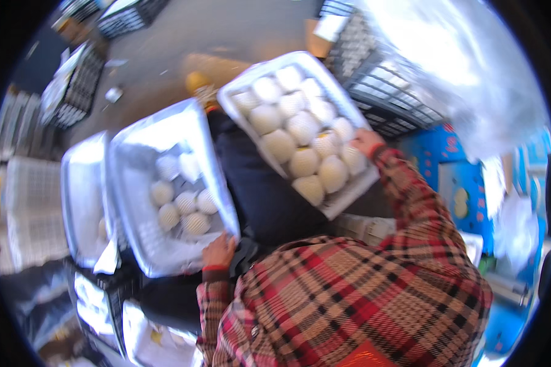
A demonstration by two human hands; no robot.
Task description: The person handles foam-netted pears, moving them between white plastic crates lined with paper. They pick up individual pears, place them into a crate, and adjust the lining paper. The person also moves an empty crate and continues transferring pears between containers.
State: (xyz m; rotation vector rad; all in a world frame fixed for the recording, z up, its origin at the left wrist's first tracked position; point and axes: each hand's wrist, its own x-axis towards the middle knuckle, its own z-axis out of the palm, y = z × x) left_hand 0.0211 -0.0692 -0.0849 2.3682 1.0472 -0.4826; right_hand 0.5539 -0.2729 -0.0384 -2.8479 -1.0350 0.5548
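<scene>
My left hand [219,250] is at the near rim of a white plastic crate [174,121], lined with pale sheets, that holds several round items in white foam nets [196,223]. At the right side of a fuller white crate [298,59], my right hand [366,141] touches the wall or a netted item; its fingertips are partly hidden. Rows of round items in foam nets [303,128] fill most of that crate, with yellow showing between a few. Both crates lie on either side of my dark-trousered leg [261,183].
Another white crate [80,202] stands at the left. Dark slatted crates [78,87] sit on the brown floor [165,36]. Right of me are a black crate [390,96], clear plastic film [441,59] and blue printed cartons [463,197].
</scene>
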